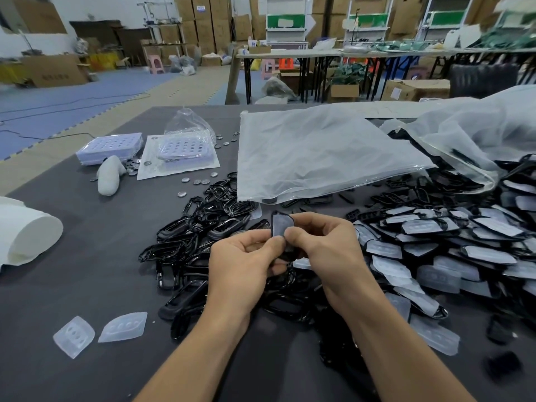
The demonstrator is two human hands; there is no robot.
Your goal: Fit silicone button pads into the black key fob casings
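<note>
Above the table's middle I hold one black key fob casing upright, a translucent silicone pad lying in its frame. My left hand pinches its lower left edge and my right hand pinches its lower right, both thumbs pressing on the pad. A heap of empty black casings lies behind and under my hands. To the right spreads a pile of casings with pads fitted. Two loose silicone pads lie at the near left.
A large clear plastic bag lies flat behind the heap, another bag at the right. Coin cells, white battery trays and a white finger cot sit at the back left. A white roll is at the left edge.
</note>
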